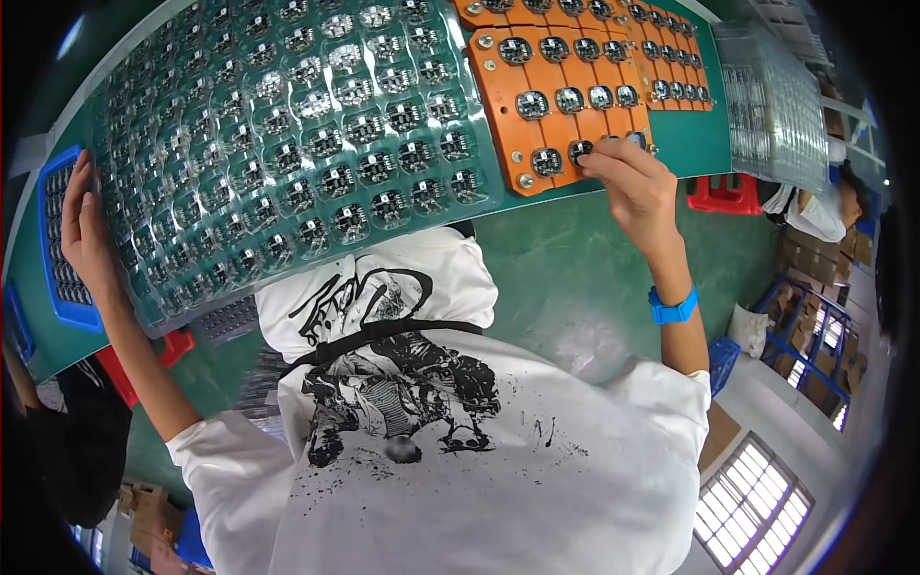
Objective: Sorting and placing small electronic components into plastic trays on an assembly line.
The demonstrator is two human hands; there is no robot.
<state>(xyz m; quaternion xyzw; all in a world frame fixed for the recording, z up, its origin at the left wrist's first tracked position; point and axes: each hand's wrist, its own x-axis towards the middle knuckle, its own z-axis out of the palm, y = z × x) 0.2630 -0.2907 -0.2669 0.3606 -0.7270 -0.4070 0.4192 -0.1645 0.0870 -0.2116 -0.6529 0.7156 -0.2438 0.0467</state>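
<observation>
A large clear blister tray covers the left and middle of the green table, its pockets filled with small black-and-silver electronic modules. At its left rim rests my left hand, fingers stretched out, between this tray and a blue tray of small dark parts. To the right lies an orange fixture with rows of rounded slots holding similar modules. My right hand pinches at its near row, fingertips on a small module in a slot. The fingers partly cover the neighbouring slots.
Stacked clear trays stand at the table's right end, beyond a second orange fixture. A red stool is below the table edge. Other people sit at the far right and lower left.
</observation>
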